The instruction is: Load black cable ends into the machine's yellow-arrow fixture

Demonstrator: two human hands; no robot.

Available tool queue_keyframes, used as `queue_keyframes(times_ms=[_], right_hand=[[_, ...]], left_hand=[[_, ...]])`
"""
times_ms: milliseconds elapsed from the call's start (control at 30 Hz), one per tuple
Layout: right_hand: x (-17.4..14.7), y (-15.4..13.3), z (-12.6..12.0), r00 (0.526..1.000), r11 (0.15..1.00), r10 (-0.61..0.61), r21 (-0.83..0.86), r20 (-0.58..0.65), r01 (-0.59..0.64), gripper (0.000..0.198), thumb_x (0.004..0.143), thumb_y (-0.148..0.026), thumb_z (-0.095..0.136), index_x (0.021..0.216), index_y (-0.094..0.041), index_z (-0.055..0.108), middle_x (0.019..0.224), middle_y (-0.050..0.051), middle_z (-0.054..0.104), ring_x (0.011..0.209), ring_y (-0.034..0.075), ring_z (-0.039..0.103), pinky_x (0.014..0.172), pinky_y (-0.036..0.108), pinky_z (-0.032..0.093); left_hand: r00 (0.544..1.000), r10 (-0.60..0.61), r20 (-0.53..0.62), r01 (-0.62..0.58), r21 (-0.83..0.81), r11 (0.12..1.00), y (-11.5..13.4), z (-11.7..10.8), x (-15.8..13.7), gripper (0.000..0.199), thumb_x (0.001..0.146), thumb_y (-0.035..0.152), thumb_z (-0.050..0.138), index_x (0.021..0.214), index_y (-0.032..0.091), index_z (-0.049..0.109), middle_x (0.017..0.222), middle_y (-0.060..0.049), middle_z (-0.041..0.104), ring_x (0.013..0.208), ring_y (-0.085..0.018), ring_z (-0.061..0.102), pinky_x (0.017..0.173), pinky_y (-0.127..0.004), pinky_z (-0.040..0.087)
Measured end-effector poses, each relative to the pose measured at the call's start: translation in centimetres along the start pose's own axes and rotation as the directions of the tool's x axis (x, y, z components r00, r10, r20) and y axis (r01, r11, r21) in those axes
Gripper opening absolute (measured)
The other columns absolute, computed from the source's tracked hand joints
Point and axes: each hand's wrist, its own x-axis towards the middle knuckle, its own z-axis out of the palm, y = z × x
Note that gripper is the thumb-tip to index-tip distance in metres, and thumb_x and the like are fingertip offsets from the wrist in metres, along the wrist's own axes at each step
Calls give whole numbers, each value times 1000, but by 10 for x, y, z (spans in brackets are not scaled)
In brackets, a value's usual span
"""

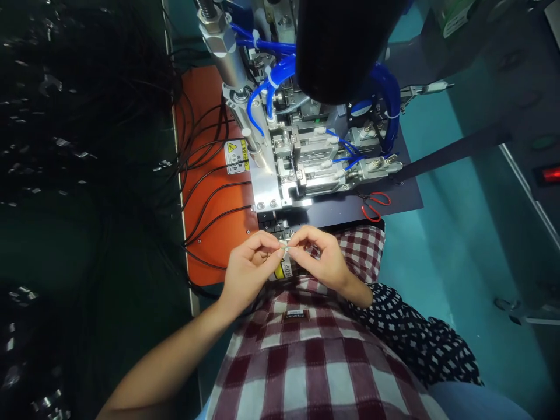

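My left hand (251,263) and my right hand (321,256) meet in front of my body, fingertips almost touching. Between their pinched thumbs and forefingers is a tiny pale piece (286,249), too small to name. Both hands are closed on it, one from each side. Just beyond them stands a metal machine (266,186) with cylinders and blue air hoses (282,71). A yellow and white label (282,269) shows partly below the fingers.
Red-handled scissors (375,205) lie on the dark plate (411,195) to the right. An orange base plate (212,221) with black cables carries a warning label (237,156). A dark mass of thin strands (109,116) fills the left. A black cylinder (345,46) overhangs the machine.
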Motion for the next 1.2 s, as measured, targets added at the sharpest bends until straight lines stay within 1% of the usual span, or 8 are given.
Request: queue_keyframes(times_ms=[200,333,400,467,567,633,900,1200], right_hand=[[-4,3,4,985,965,-163,-216,-62,146,9,84,-16,61,75,-19,60,69,0,61,61,12,54,59,27,44],[-8,3,1,915,767,-402,-531,40,360,6,84,-16,62,79,-19,63,72,1,68,66,15,61,65,32,41],[-8,3,-1,897,718,-434,-570,81,399,5,84,-16,62,80,-19,63,73,1,69,67,15,62,65,33,40],[-7,2,-2,926,788,-374,-509,50,346,7,85,-16,61,79,-19,62,72,1,66,66,14,60,66,32,42],[-6,3,-1,984,939,-179,-299,-5,170,9,86,-16,60,77,-19,60,72,0,61,65,13,56,63,28,45],[-6,4,0,996,979,-87,-187,-7,84,9,86,-16,60,77,-18,60,73,0,60,66,12,55,61,26,45],[-6,5,1,993,993,113,35,-45,-112,4,81,-20,64,78,-18,63,70,0,60,59,11,52,56,25,43],[-3,6,11,985,979,169,118,-37,-164,8,77,-23,66,74,-17,62,69,0,61,57,10,50,54,24,42]], left_hand=[[1000,3,-30,-3,18,1000,1,2,-1,10,79,22,70,77,15,63,80,0,58,67,-8,56,58,-17,45],[999,-27,-33,29,63,998,3,3,-1,12,76,22,71,76,15,62,77,1,59,63,-8,56,57,-17,45],[999,-31,-18,32,81,996,4,2,-2,12,75,22,72,76,15,63,75,1,59,62,-8,56,57,-17,46],[1000,-30,-5,31,83,996,5,2,-2,11,75,21,72,76,15,64,75,1,60,63,-8,57,58,-17,47],[999,-47,5,47,61,997,7,1,-2,10,75,22,72,76,14,66,75,0,61,65,-8,58,60,-17,47],[997,-71,9,70,48,996,8,0,-2,10,75,22,72,76,14,66,73,0,62,63,-8,56,58,-17,46],[985,-174,-8,174,-51,984,-2,-4,-4,17,81,31,70,78,15,64,56,4,55,46,-4,43,45,-15,35],[992,-126,-23,125,-31,992,-3,-3,-4,15,81,29,71,80,15,63,71,1,60,52,-5,48,48,-16,38]])
